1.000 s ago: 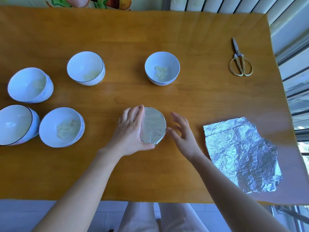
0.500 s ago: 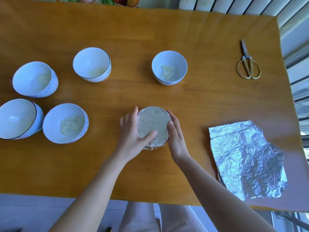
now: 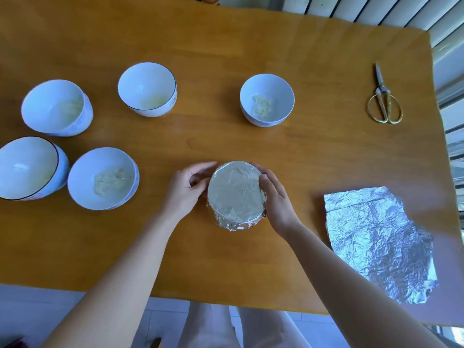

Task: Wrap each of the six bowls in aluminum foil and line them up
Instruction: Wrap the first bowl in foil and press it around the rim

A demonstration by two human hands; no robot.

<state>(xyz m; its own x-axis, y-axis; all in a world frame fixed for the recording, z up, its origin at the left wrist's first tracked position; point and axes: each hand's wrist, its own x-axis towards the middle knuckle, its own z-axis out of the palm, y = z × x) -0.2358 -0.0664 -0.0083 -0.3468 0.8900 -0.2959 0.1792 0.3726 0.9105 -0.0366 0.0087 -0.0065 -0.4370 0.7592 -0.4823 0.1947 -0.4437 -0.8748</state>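
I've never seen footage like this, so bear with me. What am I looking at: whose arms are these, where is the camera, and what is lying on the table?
No machine here: these are a person's two bare hands. The single camera sits on the person's head, looking forward and down. The left hand and right hand hold a foil-wrapped bowl between them on the wooden table. Five unwrapped bowls stand to the left and behind, some with pale food inside. On the right lie a crumpled foil sheet and scissors.
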